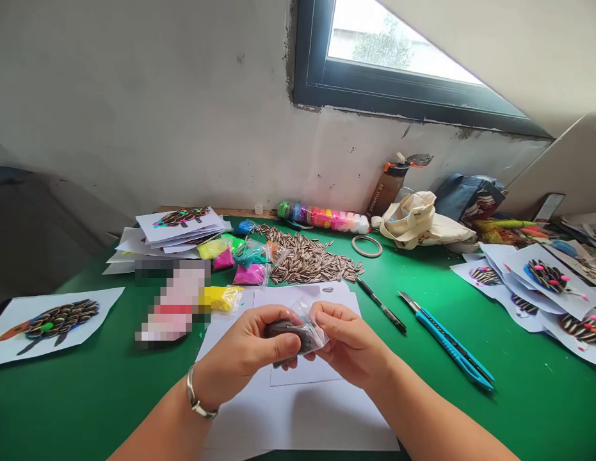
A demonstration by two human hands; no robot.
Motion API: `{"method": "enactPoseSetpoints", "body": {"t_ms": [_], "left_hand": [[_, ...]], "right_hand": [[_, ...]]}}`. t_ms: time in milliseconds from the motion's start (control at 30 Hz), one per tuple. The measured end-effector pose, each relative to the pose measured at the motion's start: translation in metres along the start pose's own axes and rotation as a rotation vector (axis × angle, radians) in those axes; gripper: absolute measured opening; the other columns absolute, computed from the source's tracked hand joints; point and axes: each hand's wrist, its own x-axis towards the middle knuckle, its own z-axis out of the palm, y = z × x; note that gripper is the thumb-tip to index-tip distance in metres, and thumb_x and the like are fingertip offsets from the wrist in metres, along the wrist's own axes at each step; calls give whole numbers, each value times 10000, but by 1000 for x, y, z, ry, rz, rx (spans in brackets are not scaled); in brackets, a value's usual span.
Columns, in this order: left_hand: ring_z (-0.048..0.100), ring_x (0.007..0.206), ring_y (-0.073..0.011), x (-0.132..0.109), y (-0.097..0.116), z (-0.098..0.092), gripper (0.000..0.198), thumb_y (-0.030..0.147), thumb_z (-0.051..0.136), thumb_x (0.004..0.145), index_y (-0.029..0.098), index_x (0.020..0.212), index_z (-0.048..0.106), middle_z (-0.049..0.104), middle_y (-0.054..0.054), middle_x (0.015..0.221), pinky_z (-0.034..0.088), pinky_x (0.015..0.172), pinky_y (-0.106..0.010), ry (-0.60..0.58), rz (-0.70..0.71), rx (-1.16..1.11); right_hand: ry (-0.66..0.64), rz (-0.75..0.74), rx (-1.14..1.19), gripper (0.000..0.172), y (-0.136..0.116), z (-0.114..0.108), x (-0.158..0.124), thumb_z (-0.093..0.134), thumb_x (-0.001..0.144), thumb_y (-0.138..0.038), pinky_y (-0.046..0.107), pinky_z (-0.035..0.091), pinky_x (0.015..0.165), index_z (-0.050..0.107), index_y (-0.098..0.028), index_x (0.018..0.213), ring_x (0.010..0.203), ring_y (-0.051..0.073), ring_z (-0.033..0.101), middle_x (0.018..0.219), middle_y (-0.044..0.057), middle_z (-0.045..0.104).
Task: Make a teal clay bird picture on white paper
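Observation:
Between my hands is a small clear plastic bag of dark grey modelling clay [305,337], held over white paper [302,410]. My left hand [259,342] grips the clay end, thumb on top and fingers curled beneath. With thumb and fingers pinched, my right hand [348,339] holds the loose plastic at the bag's right end. Packets of coloured clay lie beyond, among them a yellow packet [223,298] and a magenta packet [250,274]. Behind the paper spreads a heap of striped sunflower seeds [310,256].
A black pen [381,306] and a blue utility knife [451,342], blade showing, lie to the right. Seed-decorated pictures stand in piles on the left [182,234] and right [542,282]. Along the wall are a tape roll [367,246], a brown bottle [386,189] and a cloth bag [408,221].

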Motion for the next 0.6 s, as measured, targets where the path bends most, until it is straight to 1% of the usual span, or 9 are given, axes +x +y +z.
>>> {"method": "enactPoseSetpoints", "body": {"t_ms": [100,367,500,600], "left_hand": [[595,648,-118,-1,0,0,188,301,739,786,169,889,653,691,-33,772,442,586,-225,-13,15,-63],[600,644,-130,-1,1,-1,206,301,767,754,176,886,670,690,-37,755,450,580,-234,-15,4,-103],[603,643,-155,-1,-1,-3,261,344,795,710,166,845,661,672,-44,725,442,550,-243,-28,-3,-136],[582,604,-141,-1,-3,-6,280,352,804,695,168,839,650,658,-34,713,437,534,-243,-32,-19,-135]], "right_hand": [[-33,6,27,292,4,1,0,635,842,-404,303,397,666,543,-171,692,584,139,523,550,-31,475],[-35,10,39,316,7,2,1,666,812,-436,331,427,693,537,-177,685,601,156,552,536,-34,485],[-48,36,34,331,12,3,3,697,776,-456,304,404,650,552,-172,686,616,171,586,521,-38,473],[-17,57,-79,350,14,3,6,720,742,-463,260,355,578,576,-155,655,548,126,523,529,-25,500]]}}
